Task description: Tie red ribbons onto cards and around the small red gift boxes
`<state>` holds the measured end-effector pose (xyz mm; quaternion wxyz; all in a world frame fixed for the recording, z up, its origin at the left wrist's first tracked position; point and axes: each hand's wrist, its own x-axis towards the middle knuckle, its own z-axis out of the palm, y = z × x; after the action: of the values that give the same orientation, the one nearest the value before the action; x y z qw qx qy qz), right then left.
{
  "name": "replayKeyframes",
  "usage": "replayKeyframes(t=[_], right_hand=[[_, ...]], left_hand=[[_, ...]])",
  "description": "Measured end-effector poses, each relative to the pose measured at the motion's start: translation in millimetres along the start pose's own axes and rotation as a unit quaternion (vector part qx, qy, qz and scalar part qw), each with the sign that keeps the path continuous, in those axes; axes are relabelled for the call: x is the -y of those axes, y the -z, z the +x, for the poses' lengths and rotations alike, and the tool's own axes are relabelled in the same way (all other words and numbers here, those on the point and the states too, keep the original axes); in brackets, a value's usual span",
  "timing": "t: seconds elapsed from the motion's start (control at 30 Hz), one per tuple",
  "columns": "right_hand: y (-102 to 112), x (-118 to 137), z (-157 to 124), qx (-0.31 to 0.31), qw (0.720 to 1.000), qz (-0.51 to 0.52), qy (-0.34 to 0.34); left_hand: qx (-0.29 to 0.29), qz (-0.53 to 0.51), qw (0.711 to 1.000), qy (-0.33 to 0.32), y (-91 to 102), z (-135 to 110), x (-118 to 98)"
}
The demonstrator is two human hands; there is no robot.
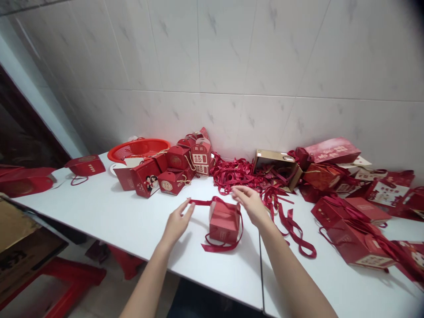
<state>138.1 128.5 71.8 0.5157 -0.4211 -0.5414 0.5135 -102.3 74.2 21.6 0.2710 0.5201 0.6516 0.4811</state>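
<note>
A small red gift box [224, 221] stands on the white table in front of me. A dark red ribbon [200, 202] runs over its top, and a loose length loops down its right side onto the table in front. To the left of the box, my left hand [178, 221] pinches one ribbon end between thumb and fingers, drawing it out sideways. My right hand [251, 204] is above the box's upper right edge, fingers stretched out to the left. Nothing shows in the right hand.
Behind the box lies a heap of red ribbons [233, 172], beside an open cardboard box [276, 158]. Several red boxes [179, 157] and an orange-red basket [142, 143] stand at the back left. More red boxes [357, 243] crowd the right. A seam [261, 265] crosses the table.
</note>
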Motion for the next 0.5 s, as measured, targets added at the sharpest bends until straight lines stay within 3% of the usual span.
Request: replayKeyframes(t=[0.1,0.2,0.3,0.5], right_hand=[[31,7,-10,-0.059,0.997,-0.025,0.042],[49,0,-27,-0.076,0.994,-0.063,0.039],[46,-17,-41,-0.049,0.994,-0.094,0.018],[17,-44,-42,-0.012,0.994,-0.105,-0.002]], left_hand=[[-0.041,0.038,0.998,0.029,24.1,9,13],[-0.074,0.044,0.996,0.004,24.3,15,14],[-0.054,0.007,0.997,-0.058,-0.2,19,3],[0.053,-0.075,0.987,-0.130,-56.5,17,-24]])
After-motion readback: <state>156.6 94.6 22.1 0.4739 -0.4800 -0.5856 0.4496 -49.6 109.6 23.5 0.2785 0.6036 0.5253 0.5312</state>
